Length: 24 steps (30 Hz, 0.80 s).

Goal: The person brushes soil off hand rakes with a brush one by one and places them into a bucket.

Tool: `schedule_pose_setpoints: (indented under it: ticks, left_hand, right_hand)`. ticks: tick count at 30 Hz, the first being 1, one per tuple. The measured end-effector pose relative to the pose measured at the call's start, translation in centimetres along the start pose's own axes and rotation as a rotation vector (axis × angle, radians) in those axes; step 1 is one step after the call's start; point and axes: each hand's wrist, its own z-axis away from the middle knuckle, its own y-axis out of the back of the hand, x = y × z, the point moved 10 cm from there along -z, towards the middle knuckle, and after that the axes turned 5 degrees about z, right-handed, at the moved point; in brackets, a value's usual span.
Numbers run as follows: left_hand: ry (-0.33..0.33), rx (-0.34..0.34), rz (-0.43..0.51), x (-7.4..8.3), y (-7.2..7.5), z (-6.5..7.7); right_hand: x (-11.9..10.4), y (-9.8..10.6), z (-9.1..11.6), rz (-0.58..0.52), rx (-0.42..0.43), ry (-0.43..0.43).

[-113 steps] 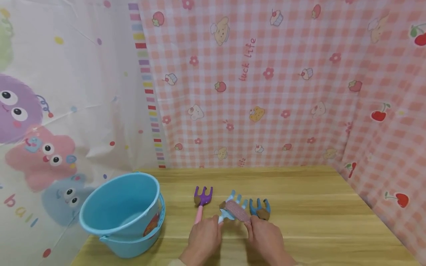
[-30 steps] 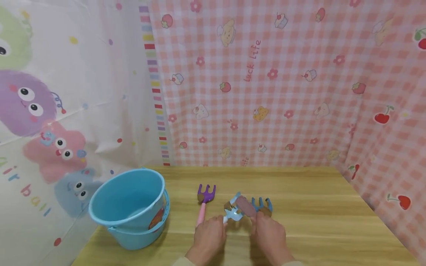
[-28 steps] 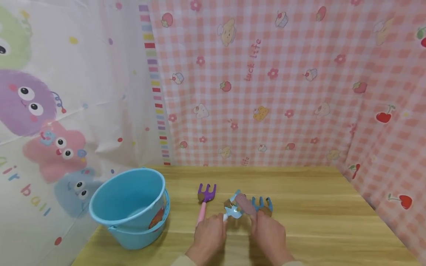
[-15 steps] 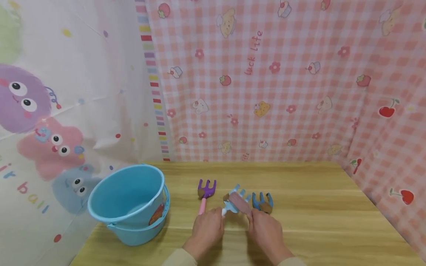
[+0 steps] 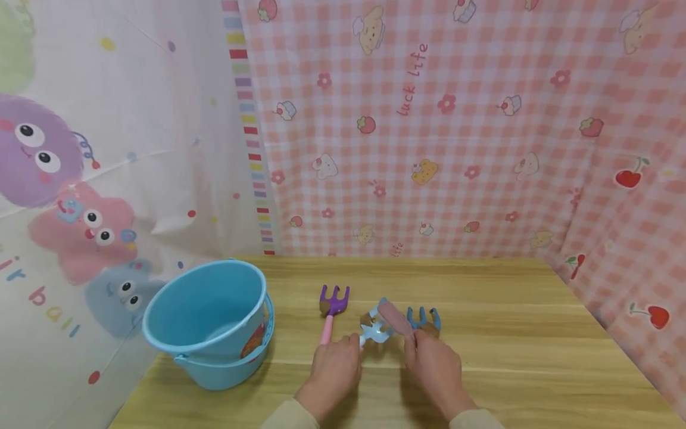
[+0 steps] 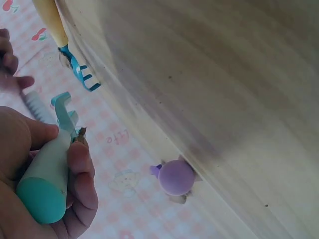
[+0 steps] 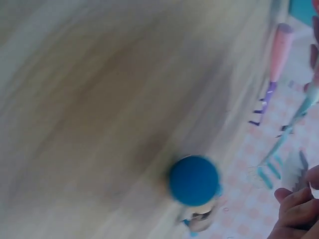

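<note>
In the head view my left hand (image 5: 334, 366) grips the white handle of a light-blue toy hand rake (image 5: 377, 331), held above the table. A brown patch sits on the left side of its head. My right hand (image 5: 436, 363) holds a pink brush (image 5: 395, 319) slanting across the rake's tines and hiding some of them. The left wrist view shows white bristles (image 6: 39, 107) beside the tines, and fingers wrapped round the handle with its teal end. In the right wrist view the fingers (image 7: 298, 204) pinch the brush.
A purple rake (image 5: 334, 302) with a pink handle lies to the left. A blue rake (image 5: 423, 319), also with a brown patch, lies to the right, partly behind my right hand. A light-blue bucket (image 5: 214, 363) stands at the table's left. Patterned cloths (image 5: 418, 137) hang behind.
Since half a second ago the brush has moved right across the rake, and the right hand with it. Over the last seconds the brush has shifted back and forth. Both hands keep their holds.
</note>
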Motion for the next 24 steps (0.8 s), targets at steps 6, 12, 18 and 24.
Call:
schedule_pose_setpoints:
  ticks: [6,12,18,24]
  left_hand:
    - [0.017,-0.001,0.035,-0.1,0.2,-0.2]
    - [0.016,-0.011,0.090,0.3,-0.2,0.2]
    - [0.040,-0.010,0.116,0.2,-0.4,0.6]
    - [0.049,0.007,0.136,0.0,0.1,0.2]
  right_hand:
    - [-1.5,0.0,0.4,0.018,0.011,0.075]
    - [0.0,-0.3,0.6,0.097,0.047,0.061]
    - [0.5,-0.4,0.5,0.037,0.012,0.039]
    - [-1.2,-0.3,0.2,-0.014,0.012,0.072]
